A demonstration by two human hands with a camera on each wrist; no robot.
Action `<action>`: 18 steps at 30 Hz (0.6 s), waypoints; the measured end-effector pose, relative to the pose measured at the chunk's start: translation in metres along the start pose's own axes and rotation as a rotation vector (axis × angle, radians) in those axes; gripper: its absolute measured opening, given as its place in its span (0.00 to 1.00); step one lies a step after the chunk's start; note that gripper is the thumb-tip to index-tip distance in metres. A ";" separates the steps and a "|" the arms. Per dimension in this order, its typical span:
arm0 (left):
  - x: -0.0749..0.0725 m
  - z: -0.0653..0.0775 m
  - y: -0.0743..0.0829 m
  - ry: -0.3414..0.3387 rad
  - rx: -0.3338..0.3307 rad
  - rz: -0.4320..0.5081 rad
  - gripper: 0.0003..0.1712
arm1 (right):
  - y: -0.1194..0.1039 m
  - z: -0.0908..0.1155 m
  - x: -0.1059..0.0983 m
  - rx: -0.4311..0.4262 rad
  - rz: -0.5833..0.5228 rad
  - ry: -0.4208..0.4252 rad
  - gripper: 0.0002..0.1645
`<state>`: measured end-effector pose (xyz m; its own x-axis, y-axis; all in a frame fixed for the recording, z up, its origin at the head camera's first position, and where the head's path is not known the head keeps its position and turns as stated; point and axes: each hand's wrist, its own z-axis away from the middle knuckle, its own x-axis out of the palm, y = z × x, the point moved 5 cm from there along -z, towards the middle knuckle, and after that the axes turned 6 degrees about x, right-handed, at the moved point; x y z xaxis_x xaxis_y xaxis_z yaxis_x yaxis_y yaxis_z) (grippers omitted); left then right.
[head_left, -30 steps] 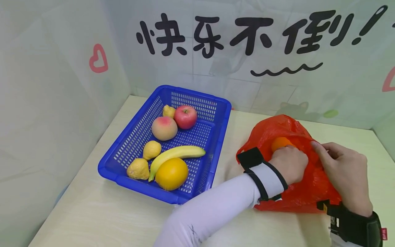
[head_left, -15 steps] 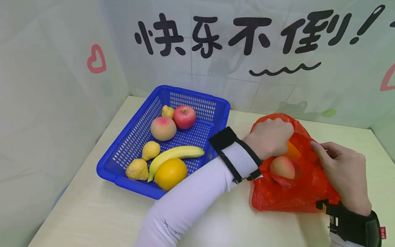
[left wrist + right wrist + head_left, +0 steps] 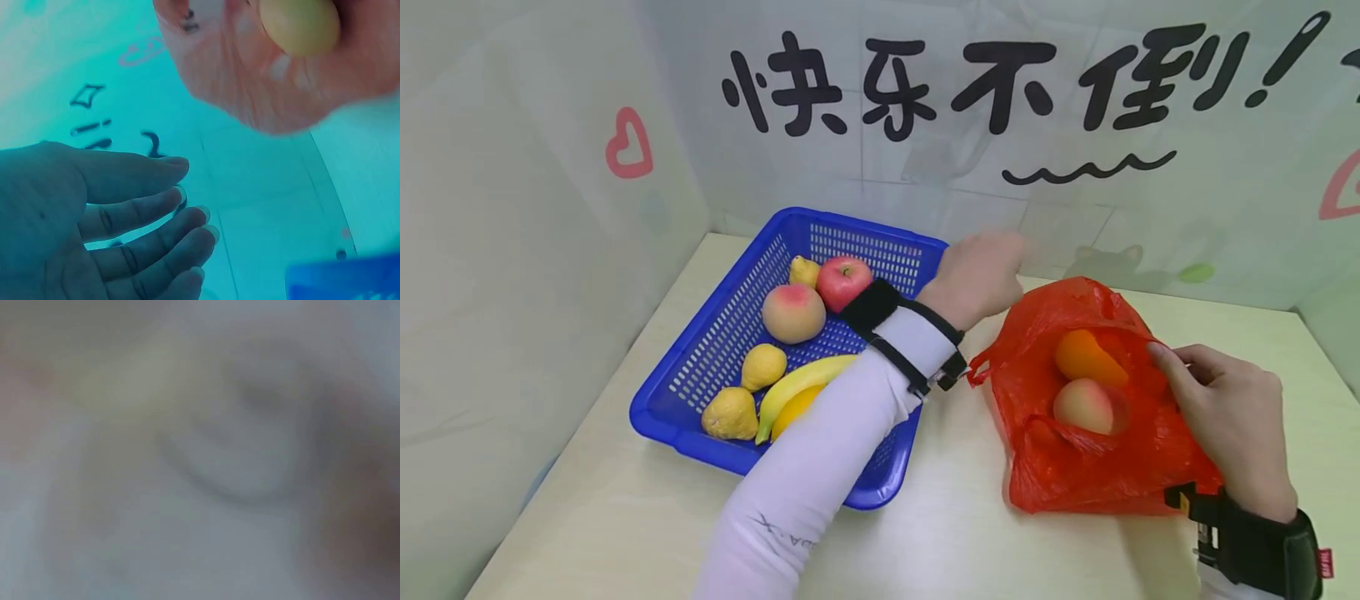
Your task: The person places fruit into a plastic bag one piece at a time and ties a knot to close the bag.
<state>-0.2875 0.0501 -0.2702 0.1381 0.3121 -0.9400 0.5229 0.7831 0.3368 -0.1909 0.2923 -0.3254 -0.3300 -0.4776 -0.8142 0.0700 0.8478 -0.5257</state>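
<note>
My left hand (image 3: 976, 279) is in the air over the right rim of the blue basket (image 3: 880, 492), its fingers loosely bent with nothing between them; the left wrist view shows this hand (image 3: 119, 219) from the palm side. My right hand (image 3: 1232, 417) pinches the edge of the red plastic bag (image 3: 1120, 475) between thumb and fingers, at the bag's right side. Inside the bag's mouth lie an orange (image 3: 1084, 357) and a peach (image 3: 1081, 406). The right wrist view is too blurred to show anything distinct.
In the basket are a red apple (image 3: 844, 282), a peach (image 3: 793, 313), a banana (image 3: 801, 382), several small yellow fruits (image 3: 730, 414) and a round orange-yellow fruit (image 3: 792, 408) half hidden by my left sleeve. A printed cloth wall (image 3: 940, 208) stands behind the table (image 3: 970, 533).
My left hand has come out of the bag and moved left toward the basket, uncovering the orange and peach in the bag. The right hand keeps its pinch on the bag's edge.
</note>
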 end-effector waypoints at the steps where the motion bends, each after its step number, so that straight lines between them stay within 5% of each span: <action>1: -0.002 0.001 -0.007 0.010 -0.013 -0.009 0.03 | 0.000 0.000 0.000 -0.005 0.000 0.005 0.23; 9: -0.014 0.009 -0.061 0.064 -0.164 -0.127 0.05 | -0.003 0.000 0.000 -0.032 0.008 0.028 0.22; 18: -0.003 0.015 -0.116 -0.006 -0.350 -0.189 0.21 | -0.002 0.000 0.000 -0.011 0.017 0.014 0.23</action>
<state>-0.3359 -0.0502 -0.3077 0.0728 0.1427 -0.9871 0.2215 0.9627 0.1556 -0.1910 0.2907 -0.3244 -0.3420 -0.4602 -0.8193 0.0656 0.8580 -0.5094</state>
